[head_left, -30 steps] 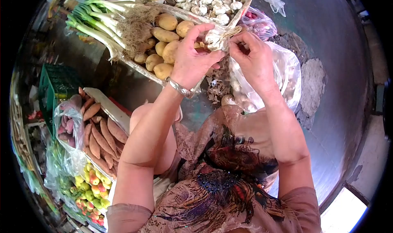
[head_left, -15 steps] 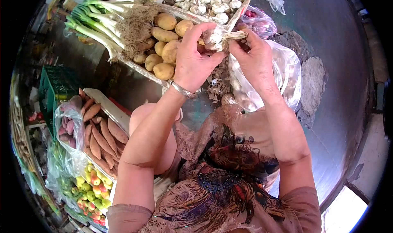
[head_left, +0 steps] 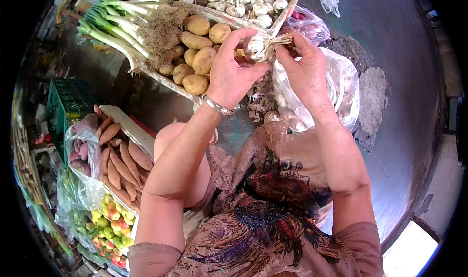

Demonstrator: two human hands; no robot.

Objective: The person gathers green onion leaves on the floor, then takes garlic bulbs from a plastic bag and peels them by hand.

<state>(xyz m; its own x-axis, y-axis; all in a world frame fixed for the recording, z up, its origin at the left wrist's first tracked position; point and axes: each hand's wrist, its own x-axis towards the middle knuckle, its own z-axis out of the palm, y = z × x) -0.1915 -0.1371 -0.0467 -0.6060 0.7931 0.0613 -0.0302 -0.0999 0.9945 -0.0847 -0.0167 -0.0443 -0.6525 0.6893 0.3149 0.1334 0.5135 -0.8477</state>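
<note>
A whitish garlic bulb [head_left: 255, 48] with a dry, pale stalk is held up between my hands, near the lower corner of the garlic tray. My left hand [head_left: 233, 68], a silver bracelet at its wrist, grips the bulb between thumb and fingers. The thumb and fingers of my right hand [head_left: 303, 68] are closed on the stalk [head_left: 279, 40] at the bulb's right. Potatoes [head_left: 196, 62] lie just left of my left hand. Under my right forearm is a clear plastic bag [head_left: 336, 82] with pale contents, hard to make out.
More garlic fills a tray [head_left: 287, 11] at the top. Leeks [head_left: 122, 31] lie at the upper left. Sweet potatoes [head_left: 122, 165], a green crate [head_left: 73, 99] and red-green fruit [head_left: 112, 226] are at the left. Dry scraps [head_left: 262, 99] lie below my hands.
My right thumb and fingers have shifted along the garlic's stalk, and its angle has changed slightly. My left hand keeps its hold on the bulb in nearly the same place.
</note>
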